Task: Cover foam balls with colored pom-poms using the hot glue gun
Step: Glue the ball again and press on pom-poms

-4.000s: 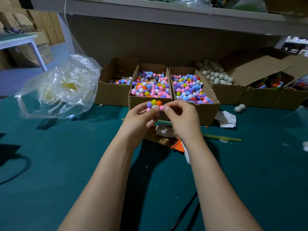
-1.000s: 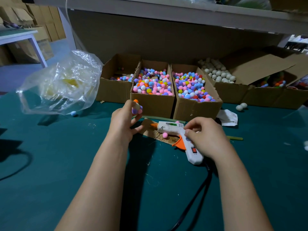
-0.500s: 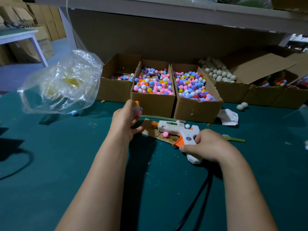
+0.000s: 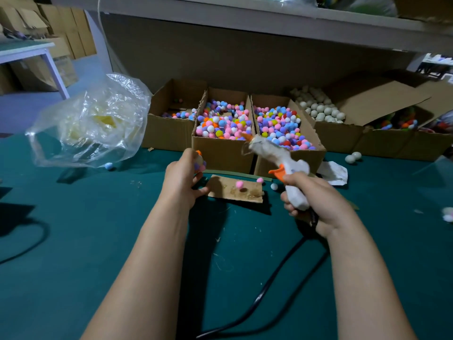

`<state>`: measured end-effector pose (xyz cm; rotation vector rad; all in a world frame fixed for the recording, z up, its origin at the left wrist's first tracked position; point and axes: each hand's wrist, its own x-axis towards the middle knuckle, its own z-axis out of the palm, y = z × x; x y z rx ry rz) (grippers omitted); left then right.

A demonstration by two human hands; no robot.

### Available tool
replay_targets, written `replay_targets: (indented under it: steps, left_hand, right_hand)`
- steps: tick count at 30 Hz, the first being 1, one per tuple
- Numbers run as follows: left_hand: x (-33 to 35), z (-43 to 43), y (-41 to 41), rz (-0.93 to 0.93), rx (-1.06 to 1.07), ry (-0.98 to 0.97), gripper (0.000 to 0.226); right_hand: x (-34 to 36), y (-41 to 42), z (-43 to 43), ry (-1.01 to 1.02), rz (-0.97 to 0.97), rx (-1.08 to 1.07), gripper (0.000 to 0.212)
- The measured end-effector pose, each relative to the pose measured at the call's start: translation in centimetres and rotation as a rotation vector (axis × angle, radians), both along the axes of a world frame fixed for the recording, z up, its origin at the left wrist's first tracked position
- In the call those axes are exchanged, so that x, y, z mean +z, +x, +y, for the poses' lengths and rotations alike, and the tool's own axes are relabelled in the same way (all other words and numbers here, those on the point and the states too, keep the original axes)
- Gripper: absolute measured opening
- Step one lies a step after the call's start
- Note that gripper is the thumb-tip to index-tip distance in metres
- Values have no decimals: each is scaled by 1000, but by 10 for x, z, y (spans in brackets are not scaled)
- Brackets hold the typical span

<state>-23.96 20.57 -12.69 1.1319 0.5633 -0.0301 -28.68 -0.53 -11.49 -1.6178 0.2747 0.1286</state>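
Observation:
My left hand grips a foam ball partly covered with orange, purple and pink pom-poms; my fingers hide most of it. My right hand grips the handle of the white hot glue gun, raised off the table and blurred, its orange nozzle pointing up and left, to the right of the ball. Two open cardboard boxes of colored pom-poms stand just behind. A box of bare white foam balls sits further right.
A scrap of cardboard with a pink pom-pom lies between my hands. The gun's black cord trails toward me. A crumpled clear plastic bag is at the left. Loose white balls and a paper scrap lie right.
My right hand took hold of the glue gun on the cardboard scrap and has lifted it up off the table, nozzle tilting upward. My left hand keeps the ball in about the same place.

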Motion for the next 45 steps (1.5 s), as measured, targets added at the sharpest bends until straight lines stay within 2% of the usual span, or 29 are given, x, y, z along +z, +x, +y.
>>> replay_targets:
  steps: [4, 6, 10, 13, 16, 18, 20, 24, 28, 37, 45]
  left_hand:
    - [-1, -1, 1, -41, -33, 31, 11]
    - [-1, 2, 1, -128, -62, 29, 9]
    - [1, 4, -3, -308, -167, -227, 13]
    - [3, 0, -5, -349, -235, -399, 36]
    - [4, -2, -7, -357, -208, -550, 36]
    - [5, -2, -9, -343, -165, -665, 36]
    - [5, -2, -10, -337, -144, -712, 46]
    - [5, -2, -11, -315, -168, -667, 54]
    - [4, -2, -10, -305, -187, -598, 55]
    - [4, -2, -9, -305, -208, -539, 62]
    - [3, -1, -9, -306, -214, -518, 56]
  right_hand:
    - [4, -3, 3, 175, -242, -80, 4]
    - [6, -5, 8, 254, -306, -80, 7]
    - [9, -8, 9, 397, -295, -88, 19]
    - [9, -10, 8, 432, -278, 44, 6]
    - [7, -10, 9, 417, -273, 213, 29]
    - [6, -10, 12, 388, -255, 250, 34]
    - [5, -9, 14, 339, -231, 251, 37]
    - [3, -10, 18, 283, -223, 274, 46]
    - [4, -11, 19, 269, -240, 293, 41]
    - [6, -12, 20, 236, -220, 268, 45]
    - [7, -13, 21, 206, -223, 267, 42]
